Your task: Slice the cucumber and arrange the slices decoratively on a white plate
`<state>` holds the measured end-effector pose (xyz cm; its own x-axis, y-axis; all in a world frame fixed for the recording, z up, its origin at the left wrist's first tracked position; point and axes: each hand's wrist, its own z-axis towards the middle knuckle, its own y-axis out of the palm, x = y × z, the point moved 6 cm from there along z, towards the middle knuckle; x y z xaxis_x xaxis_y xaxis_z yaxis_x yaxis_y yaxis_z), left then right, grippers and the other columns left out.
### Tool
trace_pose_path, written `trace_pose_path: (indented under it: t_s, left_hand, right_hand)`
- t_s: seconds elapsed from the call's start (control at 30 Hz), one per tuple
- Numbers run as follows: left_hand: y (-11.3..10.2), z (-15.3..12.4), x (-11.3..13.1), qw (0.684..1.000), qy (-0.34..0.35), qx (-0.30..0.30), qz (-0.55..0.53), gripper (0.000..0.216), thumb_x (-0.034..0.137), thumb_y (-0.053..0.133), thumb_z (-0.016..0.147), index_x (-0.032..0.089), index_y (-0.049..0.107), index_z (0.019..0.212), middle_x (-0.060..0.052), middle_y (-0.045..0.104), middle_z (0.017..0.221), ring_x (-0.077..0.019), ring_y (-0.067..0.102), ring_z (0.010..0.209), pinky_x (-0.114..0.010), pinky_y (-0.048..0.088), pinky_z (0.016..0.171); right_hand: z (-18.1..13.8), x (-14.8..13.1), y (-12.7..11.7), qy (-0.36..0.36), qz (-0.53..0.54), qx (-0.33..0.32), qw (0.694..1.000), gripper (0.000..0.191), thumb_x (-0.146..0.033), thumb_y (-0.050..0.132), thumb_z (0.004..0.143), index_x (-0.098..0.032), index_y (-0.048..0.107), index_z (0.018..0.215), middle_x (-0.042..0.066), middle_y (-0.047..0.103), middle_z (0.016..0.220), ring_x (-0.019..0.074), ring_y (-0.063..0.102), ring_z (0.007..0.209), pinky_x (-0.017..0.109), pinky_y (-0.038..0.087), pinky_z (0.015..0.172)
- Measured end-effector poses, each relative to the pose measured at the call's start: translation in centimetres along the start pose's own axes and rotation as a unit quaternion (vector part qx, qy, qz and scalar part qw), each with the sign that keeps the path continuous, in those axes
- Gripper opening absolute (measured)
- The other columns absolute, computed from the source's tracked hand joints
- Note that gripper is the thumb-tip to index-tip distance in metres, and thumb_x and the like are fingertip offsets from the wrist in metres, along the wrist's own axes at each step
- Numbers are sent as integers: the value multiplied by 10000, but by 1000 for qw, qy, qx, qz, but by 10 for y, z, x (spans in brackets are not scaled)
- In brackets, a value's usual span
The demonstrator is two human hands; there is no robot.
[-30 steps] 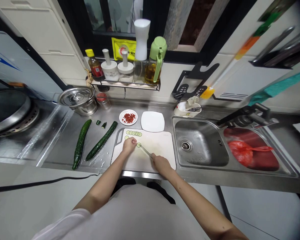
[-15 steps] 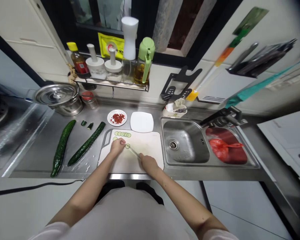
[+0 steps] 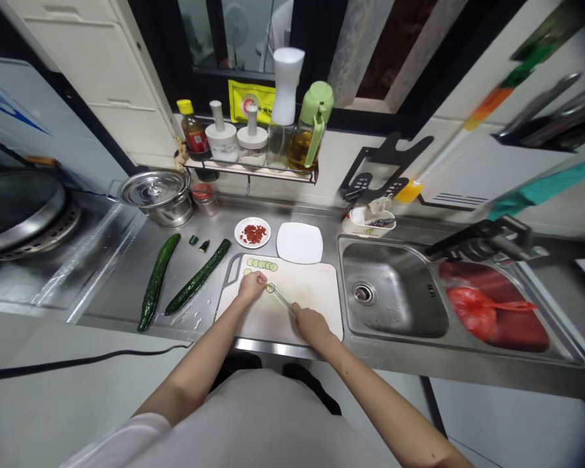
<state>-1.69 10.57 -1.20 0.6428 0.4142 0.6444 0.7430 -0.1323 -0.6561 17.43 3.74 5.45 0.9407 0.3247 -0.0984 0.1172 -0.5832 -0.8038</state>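
Observation:
My left hand (image 3: 251,286) rests curled on the white cutting board (image 3: 312,299), fingers pressed on a piece of cucumber that is mostly hidden under them. My right hand (image 3: 312,323) grips the handle of a knife (image 3: 280,297), whose thin blade points up-left to a cucumber slice (image 3: 270,288) beside my left fingers. A row of several cut cucumber slices (image 3: 262,264) lies along the board's far edge. Two whole cucumbers (image 3: 156,279) lie on the steel counter to the left of the board.
A small plate of red bits (image 3: 252,232) and a white square plate (image 3: 299,242) stand behind the board. Sink (image 3: 390,292) at right with a red bag (image 3: 472,312) in the far basin. Steel pot (image 3: 156,195) at back left, condiment shelf (image 3: 253,166) above.
The view has swung back leftward. My hands stay at the board, with the knife still at the cucumber by my left fingers.

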Motion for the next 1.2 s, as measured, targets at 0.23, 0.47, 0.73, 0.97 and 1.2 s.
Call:
trace_pose_path:
  t_s: [0.23,0.47,0.73,0.97,1.2]
  left_hand:
    - [3,0,-5,1000,17,-4,4,92,154,666,712,188,678,797,20,671,723,-113,603,704,-196,404,638]
    - [2,-1,-3,1000,5,-3,5,101,169,661,711,204,686,803,26,678,724,-119,608,721,-199,410,653]
    - [1,-1,-1,1000,4,-1,-10,113,152,651,710,194,685,810,18,678,730,-117,605,710,-205,419,659]
    - [1,-6,1,999,38,14,18,110,179,627,754,197,677,850,-2,674,784,-138,602,757,-227,423,699]
    - [10,-22,7,989,109,48,88,156,262,605,806,195,653,939,-69,615,940,-211,567,938,-305,431,832]
  right_hand:
    - [-6,-1,-1,24,-6,-7,1000,325,-94,329,928,-169,501,1194,138,706,989,234,678,956,299,479,750]
    - [-10,6,6,14,-4,-14,1000,321,-82,363,911,-176,488,1192,139,704,987,242,679,951,309,479,735]
    - [-14,13,13,13,-5,-30,999,324,-63,360,908,-166,478,1192,153,697,999,251,676,943,304,456,719]
    - [-25,25,21,16,6,-21,1000,323,-85,369,898,-169,494,1183,140,699,981,236,666,917,285,417,707]
    - [-18,64,15,77,176,70,979,235,-240,392,958,-149,504,1144,96,691,929,192,632,873,242,334,667]
